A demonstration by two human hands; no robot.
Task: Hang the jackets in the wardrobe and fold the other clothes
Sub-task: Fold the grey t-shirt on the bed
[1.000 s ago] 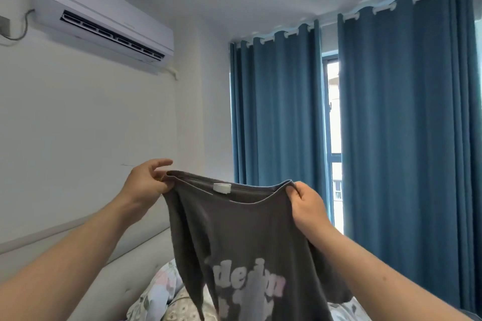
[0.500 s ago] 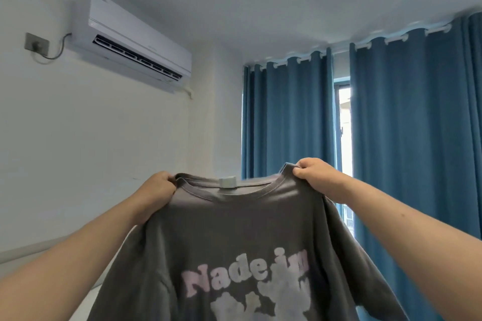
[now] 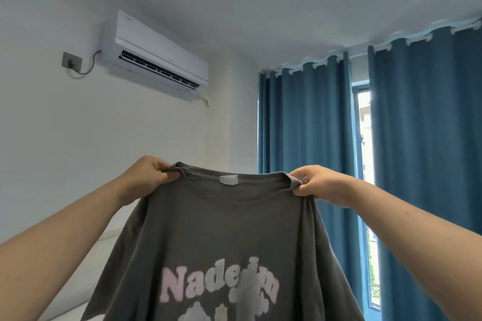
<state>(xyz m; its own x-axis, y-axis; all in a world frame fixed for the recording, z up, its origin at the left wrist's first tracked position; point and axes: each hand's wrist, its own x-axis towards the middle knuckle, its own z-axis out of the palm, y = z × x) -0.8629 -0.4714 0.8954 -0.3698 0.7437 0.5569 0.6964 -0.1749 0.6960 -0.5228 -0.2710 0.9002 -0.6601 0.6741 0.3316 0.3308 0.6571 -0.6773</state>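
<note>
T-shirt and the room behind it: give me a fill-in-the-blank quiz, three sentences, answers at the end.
1. The T-shirt that the left hand and the right hand grip by its shoulders is ____ in colour.
2. The curtains behind the T-shirt are ____ in colour.
3. High on the wall, to the left of the curtains, is mounted a white ____.

Missing words: grey; blue; air conditioner.
</note>
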